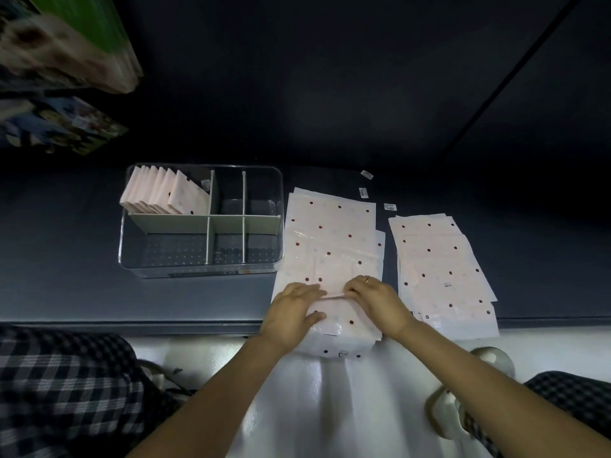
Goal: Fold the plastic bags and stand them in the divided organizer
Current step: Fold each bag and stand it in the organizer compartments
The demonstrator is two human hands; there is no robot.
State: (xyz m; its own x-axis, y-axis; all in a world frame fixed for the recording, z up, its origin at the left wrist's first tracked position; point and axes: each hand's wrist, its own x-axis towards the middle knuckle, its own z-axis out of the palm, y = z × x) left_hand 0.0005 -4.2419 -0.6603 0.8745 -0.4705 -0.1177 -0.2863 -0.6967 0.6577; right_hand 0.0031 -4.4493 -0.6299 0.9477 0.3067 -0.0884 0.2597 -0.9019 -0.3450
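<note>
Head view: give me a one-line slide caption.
Both hands fold a dotted plastic bag on the dark table, beside a clear divided organizer holding folded bags in one compartment.

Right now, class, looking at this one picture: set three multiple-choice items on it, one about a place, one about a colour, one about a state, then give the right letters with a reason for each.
1. Where in the organizer do the folded bags stand?
A. far left compartment
B. near right compartment
C. near left compartment

2. What colour are the organizer's dividers?
A. red
B. white
C. black

3. What are the left hand and right hand doing?
A. hanging idle
B. lifting the organizer
C. working a fold in the bag on the nearer stack

Answers: 1 A, the folded bags fill only the far left section. 2 B, the dividers look pale against the dark table. 3 C, both hands meet on the bag's crease.
</note>
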